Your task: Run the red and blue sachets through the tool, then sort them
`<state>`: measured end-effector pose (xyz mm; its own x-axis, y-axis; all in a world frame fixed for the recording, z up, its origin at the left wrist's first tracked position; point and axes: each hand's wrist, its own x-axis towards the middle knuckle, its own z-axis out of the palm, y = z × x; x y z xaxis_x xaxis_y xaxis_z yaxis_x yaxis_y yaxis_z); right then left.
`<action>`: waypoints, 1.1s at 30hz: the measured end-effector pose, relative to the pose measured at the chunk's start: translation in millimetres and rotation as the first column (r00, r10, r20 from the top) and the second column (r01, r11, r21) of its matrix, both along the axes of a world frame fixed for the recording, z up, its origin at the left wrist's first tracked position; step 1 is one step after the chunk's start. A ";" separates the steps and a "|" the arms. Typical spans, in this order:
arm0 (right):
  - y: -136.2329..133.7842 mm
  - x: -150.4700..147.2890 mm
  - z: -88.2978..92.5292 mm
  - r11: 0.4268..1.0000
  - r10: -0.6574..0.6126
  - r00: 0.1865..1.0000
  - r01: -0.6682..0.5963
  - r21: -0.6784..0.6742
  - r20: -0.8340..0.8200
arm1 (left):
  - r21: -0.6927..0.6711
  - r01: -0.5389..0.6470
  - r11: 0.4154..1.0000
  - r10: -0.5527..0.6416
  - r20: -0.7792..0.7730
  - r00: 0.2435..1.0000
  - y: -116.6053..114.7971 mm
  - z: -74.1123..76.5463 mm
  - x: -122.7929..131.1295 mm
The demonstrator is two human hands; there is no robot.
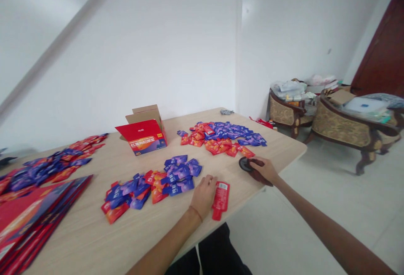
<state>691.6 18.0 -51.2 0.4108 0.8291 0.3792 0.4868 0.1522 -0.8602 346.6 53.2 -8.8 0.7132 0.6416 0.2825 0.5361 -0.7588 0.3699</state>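
My left hand (204, 193) rests on the table with loosely bent fingers, holding nothing that I can see. Right beside it a red pouch (221, 198) lies flat with its spout toward me. My right hand (263, 169) is closed on a dark brown object with a round black end (245, 164), low over the table's right edge; its exact kind is unclear. Left of my left hand are blue pouches (179, 173) and red-orange pouches (157, 186) in a loose row. A larger mixed heap of pouches (221, 134) lies farther back.
An open red carton (147, 144) stands near the wall. At far left are another pouch heap (47, 167) and stacked flat red cartons (34, 224). The wooden table (126, 245) ends at my lap. Carved armchairs (342, 125) piled with bags stand at right.
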 end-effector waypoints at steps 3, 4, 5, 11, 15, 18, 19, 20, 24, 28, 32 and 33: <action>-0.2 -0.8 -2.0 1.000 -0.028 0.997 0.028 -0.011 0.073 | 0.215 0.099 0.972 -0.075 -0.119 0.990 -33.6 0.5 -19.1; -0.6 -2.5 -1.3 0.999 -0.046 0.994 0.048 -0.021 0.100 | 0.279 0.132 0.951 -0.096 -0.139 0.986 -46.4 -3.7 -26.3; -1.2 -5.7 0.6 0.997 -0.071 0.989 0.075 -0.030 0.129 | 0.332 0.151 0.931 -0.110 -0.139 0.984 -58.9 -9.8 -33.2; -17.5 -76.1 42.9 0.992 -0.109 0.925 0.075 0.106 0.364 | 0.473 0.088 0.877 -0.086 -0.027 0.996 -94.4 -52.0 -56.0; -40.7 -156.1 64.0 0.966 0.197 0.813 -0.255 0.030 0.548 | 0.457 0.089 0.885 -0.101 0.003 0.995 -90.0 -60.4 -58.8; -51.1 -195.4 56.5 0.900 0.399 0.626 -0.407 -0.156 0.670 | 0.420 0.073 0.905 -0.090 0.020 0.996 -87.8 -61.4 -60.0; -50.8 -200.5 51.6 0.882 0.437 0.573 -0.423 -0.206 0.694 | 0.410 0.068 0.909 -0.087 0.027 0.996 -87.8 -61.6 -60.2; -48.2 -201.3 46.9 0.871 0.461 0.532 -0.427 -0.245 0.710 | 0.403 0.067 0.913 -0.088 0.035 0.995 -87.9 -61.7 -60.3; -16.3 -171.3 40.7 0.894 0.437 0.483 -0.322 -0.311 0.759 | 0.386 0.067 0.920 -0.100 0.066 0.993 -88.6 -62.1 -59.5; 17.0 -134.4 60.8 0.925 0.379 0.478 -0.188 -0.329 0.793 | 0.386 0.047 0.921 -0.085 0.081 0.993 -88.4 -62.8 -58.4; 5.4 -143.8 81.6 0.966 0.256 0.623 -0.200 -0.166 0.739 | 0.387 0.049 0.921 -0.093 0.097 0.991 -88.4 -62.7 -57.7; -4.1 -153.6 82.1 0.965 0.255 0.657 -0.225 -0.138 0.710 | 0.389 0.049 0.920 -0.094 0.097 0.991 -88.6 -62.4 -57.6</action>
